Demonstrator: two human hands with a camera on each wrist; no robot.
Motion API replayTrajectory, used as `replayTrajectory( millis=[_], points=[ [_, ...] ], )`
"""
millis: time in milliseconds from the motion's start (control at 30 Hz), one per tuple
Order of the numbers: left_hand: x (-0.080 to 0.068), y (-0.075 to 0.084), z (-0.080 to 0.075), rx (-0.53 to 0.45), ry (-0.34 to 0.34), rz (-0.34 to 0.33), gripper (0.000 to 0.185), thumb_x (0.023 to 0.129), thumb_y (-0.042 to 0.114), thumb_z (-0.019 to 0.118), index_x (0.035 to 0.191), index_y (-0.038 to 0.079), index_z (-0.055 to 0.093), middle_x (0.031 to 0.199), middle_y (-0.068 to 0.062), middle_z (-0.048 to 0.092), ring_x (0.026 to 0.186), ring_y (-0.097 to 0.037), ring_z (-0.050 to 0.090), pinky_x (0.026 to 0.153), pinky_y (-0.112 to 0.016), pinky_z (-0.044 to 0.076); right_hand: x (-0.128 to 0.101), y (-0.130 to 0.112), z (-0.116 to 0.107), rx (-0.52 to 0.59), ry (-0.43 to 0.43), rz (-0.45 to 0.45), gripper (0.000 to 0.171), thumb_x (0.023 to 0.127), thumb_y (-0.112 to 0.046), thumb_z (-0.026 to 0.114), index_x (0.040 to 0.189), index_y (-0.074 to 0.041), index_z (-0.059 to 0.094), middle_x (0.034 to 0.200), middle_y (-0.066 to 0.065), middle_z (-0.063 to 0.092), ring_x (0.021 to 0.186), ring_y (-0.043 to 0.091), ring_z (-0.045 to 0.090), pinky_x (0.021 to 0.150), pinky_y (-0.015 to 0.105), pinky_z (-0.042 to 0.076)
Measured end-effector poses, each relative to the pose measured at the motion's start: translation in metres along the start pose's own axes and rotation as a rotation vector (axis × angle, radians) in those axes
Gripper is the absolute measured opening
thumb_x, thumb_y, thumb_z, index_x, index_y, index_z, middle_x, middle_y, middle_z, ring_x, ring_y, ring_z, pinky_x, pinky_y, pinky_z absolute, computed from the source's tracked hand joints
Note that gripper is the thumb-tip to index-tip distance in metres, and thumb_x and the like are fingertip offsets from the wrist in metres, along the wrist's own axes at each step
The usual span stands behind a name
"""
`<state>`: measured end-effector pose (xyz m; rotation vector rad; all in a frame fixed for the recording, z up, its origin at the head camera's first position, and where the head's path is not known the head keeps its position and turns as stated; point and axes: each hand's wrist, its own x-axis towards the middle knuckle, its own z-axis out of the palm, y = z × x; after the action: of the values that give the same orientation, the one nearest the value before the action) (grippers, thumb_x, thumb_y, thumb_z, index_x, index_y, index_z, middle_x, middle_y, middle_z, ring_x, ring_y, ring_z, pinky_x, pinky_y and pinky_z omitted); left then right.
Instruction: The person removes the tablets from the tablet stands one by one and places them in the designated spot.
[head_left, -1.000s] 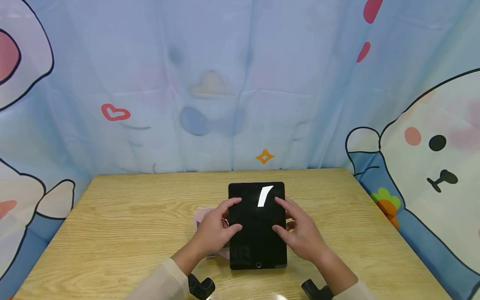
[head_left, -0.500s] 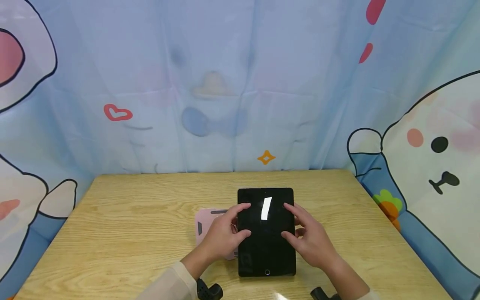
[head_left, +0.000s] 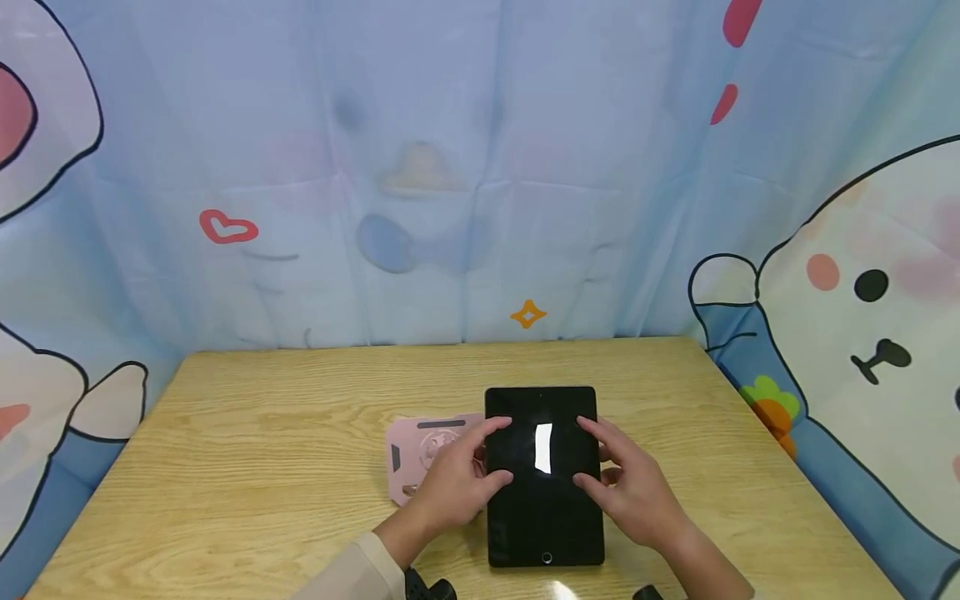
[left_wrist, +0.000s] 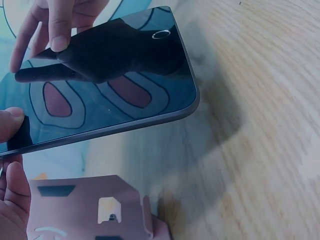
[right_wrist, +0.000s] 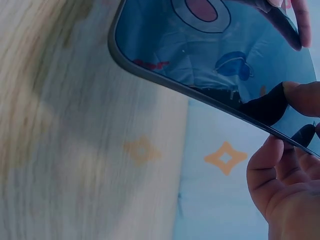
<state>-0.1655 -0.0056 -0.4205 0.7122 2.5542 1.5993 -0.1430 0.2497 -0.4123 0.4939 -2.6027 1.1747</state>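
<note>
Looking down from the head view, the black tablet [head_left: 543, 475] lies over the middle of the wooden table [head_left: 262, 433], its near corners partly covered by the two hands. The left hand [head_left: 457, 479] pinches the tablet's left edge, thumb on the glass and fingers curled beneath; the right hand [head_left: 633, 487] grips the right edge the same way. A pink case [head_left: 420, 454] lies on the table just left of the tablet, its right part hidden behind the left hand.

At the left wrist, the tablet [left_wrist: 100, 80] hangs tilted above the table, only the left hand's thumb tip and palm edge showing at the frame's border. The pink case [left_wrist: 85, 210] lies below, cut off.

From the right wrist, the picture is blurred; the right hand [right_wrist: 287, 165] clamps the tablet's [right_wrist: 210, 55] rim between thumb and curled fingers.
</note>
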Motion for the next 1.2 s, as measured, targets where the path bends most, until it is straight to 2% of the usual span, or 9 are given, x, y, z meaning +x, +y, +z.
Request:
replayTrajectory(
  millis=[167,367,700,900,1200],
  points=[
    [0.0,-0.002,0.005,-0.008,-0.001,0.003,0.059,0.09,0.013,0.074,0.144,0.023,0.052,0.081,0.005,0.052,0.064,-0.008,0.052,0.063,-0.026,0.046,-0.003,0.002,-0.001,0.002,-0.01,0.039,0.071,0.079,0.008,0.079,0.144,-0.005,0.051,0.139,0.02,0.053,0.088,0.023,0.061,0.072,0.027,0.056],
    [0.0,-0.003,0.013,-0.045,-0.007,0.0,0.059,0.089,0.011,0.075,0.143,0.023,0.053,0.082,0.006,0.054,0.065,-0.007,0.053,0.064,-0.025,0.047,-0.009,0.007,-0.002,0.002,-0.003,0.049,0.071,0.079,0.009,0.079,0.143,-0.005,0.051,0.135,0.018,0.056,0.087,0.022,0.061,0.07,0.027,0.056],
    [-0.003,-0.004,0.023,-0.113,-0.019,-0.027,0.059,0.088,0.008,0.076,0.14,0.022,0.055,0.089,0.006,0.058,0.071,-0.007,0.055,0.067,-0.025,0.048,-0.016,0.012,-0.004,-0.004,-0.014,0.096,0.071,0.08,0.007,0.08,0.144,-0.007,0.051,0.137,0.018,0.055,0.086,0.019,0.06,0.07,0.026,0.055],
    [-0.006,-0.006,0.027,-0.117,-0.023,-0.033,0.058,0.088,0.007,0.076,0.14,0.022,0.055,0.09,0.007,0.059,0.071,-0.006,0.055,0.068,-0.024,0.048,-0.02,0.015,-0.004,0.015,-0.035,0.126,0.071,0.081,0.006,0.079,0.144,-0.007,0.05,0.139,0.018,0.054,0.088,0.019,0.06,0.07,0.025,0.055],
    [-0.008,-0.008,0.034,-0.109,-0.032,-0.038,0.058,0.088,0.009,0.077,0.14,0.024,0.056,0.091,0.007,0.056,0.068,-0.006,0.053,0.062,-0.023,0.047,-0.024,0.019,-0.005,0.031,-0.056,0.202,0.071,0.082,0.006,0.078,0.145,-0.008,0.049,0.141,0.019,0.052,0.089,0.02,0.06,0.07,0.025,0.055]
  ],
)
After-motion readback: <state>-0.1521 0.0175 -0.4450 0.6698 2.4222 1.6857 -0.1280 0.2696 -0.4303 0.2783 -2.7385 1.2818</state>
